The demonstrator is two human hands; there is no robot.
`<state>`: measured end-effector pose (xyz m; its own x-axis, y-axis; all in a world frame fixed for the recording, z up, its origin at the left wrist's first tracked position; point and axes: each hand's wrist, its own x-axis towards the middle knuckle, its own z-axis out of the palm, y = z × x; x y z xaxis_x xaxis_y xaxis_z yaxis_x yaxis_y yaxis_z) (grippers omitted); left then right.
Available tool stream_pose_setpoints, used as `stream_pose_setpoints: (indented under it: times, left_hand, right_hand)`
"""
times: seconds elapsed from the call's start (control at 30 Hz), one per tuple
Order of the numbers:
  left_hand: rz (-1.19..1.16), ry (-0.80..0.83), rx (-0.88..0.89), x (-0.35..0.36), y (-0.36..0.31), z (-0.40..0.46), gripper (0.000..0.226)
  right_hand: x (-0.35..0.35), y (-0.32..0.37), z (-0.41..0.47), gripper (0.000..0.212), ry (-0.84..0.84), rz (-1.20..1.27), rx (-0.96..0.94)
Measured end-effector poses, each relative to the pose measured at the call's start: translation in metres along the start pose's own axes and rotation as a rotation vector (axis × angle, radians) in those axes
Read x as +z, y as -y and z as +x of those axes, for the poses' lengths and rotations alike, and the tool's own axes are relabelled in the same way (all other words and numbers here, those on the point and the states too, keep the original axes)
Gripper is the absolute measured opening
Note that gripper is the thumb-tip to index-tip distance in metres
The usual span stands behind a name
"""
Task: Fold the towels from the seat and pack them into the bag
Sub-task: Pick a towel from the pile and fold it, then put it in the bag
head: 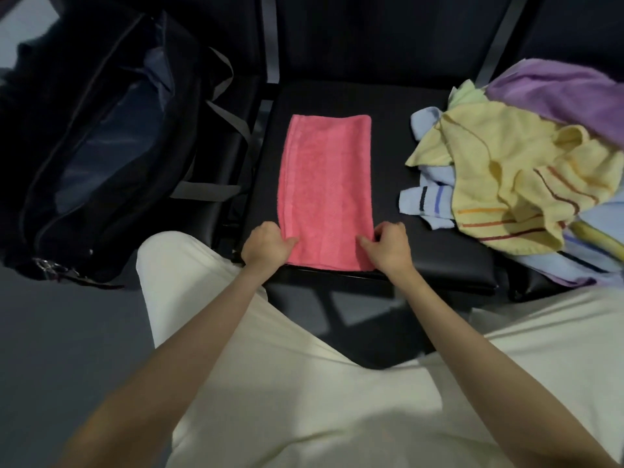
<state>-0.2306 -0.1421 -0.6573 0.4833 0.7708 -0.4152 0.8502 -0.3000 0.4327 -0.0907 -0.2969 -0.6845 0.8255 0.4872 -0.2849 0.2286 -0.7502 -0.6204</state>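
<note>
1. head view: pink towel point(326, 190) lies flat as a long strip across the middle of the seat point(439, 265), near end at the seat's front edge.
2. left hand point(266, 248) and right hand point(391, 246) each pinch a near corner, fingers curled.
3. bag point(101, 146) gapes open past the seat's left edge; loose pile point(520, 184) crowds the right edge.
4. risk: uneven lift skews the next fold; thick terry could slip from a shallow pinch.

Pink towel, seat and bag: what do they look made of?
Pink towel: looks like cotton terry, matte, fuzzy pile with a flat woven band. Seat: probably vinyl or leather-like padding, smooth with a dull sheen. Bag: likely nylon-type fabric, slightly shiny lining, webbing straps.
</note>
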Motion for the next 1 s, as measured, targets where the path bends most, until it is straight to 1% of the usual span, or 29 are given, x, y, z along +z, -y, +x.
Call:
stream_pose_setpoints:
  times: [0.03, 0.1, 0.17, 0.23, 0.3, 0.37, 0.43, 0.47, 0.53, 0.6, 0.67, 0.73, 0.83, 0.9, 0.93, 0.97, 1.0]
  left_hand:
    - [-0.022, 0.020, 0.019, 0.003, 0.000, -0.005, 0.035]
    - [-0.120, 0.084, 0.002, 0.008, -0.003, -0.017, 0.037]
    - [-0.298, 0.174, -0.061, 0.011, -0.004, -0.029, 0.038]
    - [-0.481, 0.268, -0.136, 0.012, -0.003, -0.042, 0.034]
    - [-0.619, 0.324, -0.190, 0.010, -0.001, -0.053, 0.029]
    - [-0.778, 0.295, -0.223, 0.006, -0.002, -0.058, 0.026]
    - [-0.980, 0.258, -0.263, -0.002, -0.007, -0.055, 0.027]
    - [-1.100, 0.265, -0.296, -0.007, -0.010, -0.051, 0.026]
    - [-1.341, 0.306, -0.405, -0.017, -0.019, -0.042, 0.020]
    - [-1.469, 0.318, -0.502, -0.022, -0.027, -0.030, 0.018]
    - [-1.495, 0.295, -0.555, -0.021, -0.038, -0.016, 0.022]
    - [-1.460, 0.255, -0.578, -0.016, -0.047, -0.002, 0.026]
    - [-1.386, 0.186, -0.527, -0.007, -0.055, 0.011, 0.021]
    - [-1.333, 0.140, -0.442, -0.002, -0.056, 0.014, 0.015]
    - [-1.291, 0.120, -0.364, 0.000, -0.056, 0.015, 0.023]
    - [-1.211, 0.092, -0.257, 0.003, -0.053, 0.016, 0.034]
    - [-1.073, 0.049, -0.128, 0.004, -0.051, 0.014, 0.042]
  right_hand:
    - [-0.006, -0.002, -0.003, 0.022, -0.006, 0.037, 0.003]
    - [-0.019, -0.006, -0.011, 0.021, -0.012, 0.102, 0.002]
    - [-0.029, -0.012, -0.021, 0.022, -0.004, 0.155, -0.005]
    - [-0.038, -0.018, -0.034, 0.023, -0.002, 0.233, 0.008]
    - [-0.048, -0.018, -0.049, 0.028, 0.022, 0.394, 0.049]
    - [-0.059, -0.014, -0.056, 0.029, 0.087, 0.572, 0.117]
    - [-0.069, -0.007, -0.054, 0.016, 0.173, 0.756, 0.190]
    - [-0.073, -0.003, -0.050, 0.009, 0.207, 0.871, 0.228]
    - [-0.074, 0.007, -0.039, 0.003, 0.207, 1.080, 0.326]
    - [-0.071, 0.017, -0.022, 0.011, 0.151, 1.178, 0.423]
    - [-0.065, 0.026, -0.002, 0.015, 0.134, 1.282, 0.503]
    - [-0.060, 0.032, 0.015, 0.017, 0.161, 1.395, 0.587]
    - [-0.055, 0.039, 0.031, 0.013, 0.133, 1.437, 0.641]
    - [-0.055, 0.042, 0.034, 0.009, 0.115, 1.413, 0.620]
    - [-0.056, 0.043, 0.034, 0.012, 0.114, 1.368, 0.591]
    - [-0.056, 0.042, 0.034, 0.014, 0.106, 1.291, 0.542]
    - [-0.057, 0.041, 0.032, 0.014, 0.082, 1.174, 0.464]
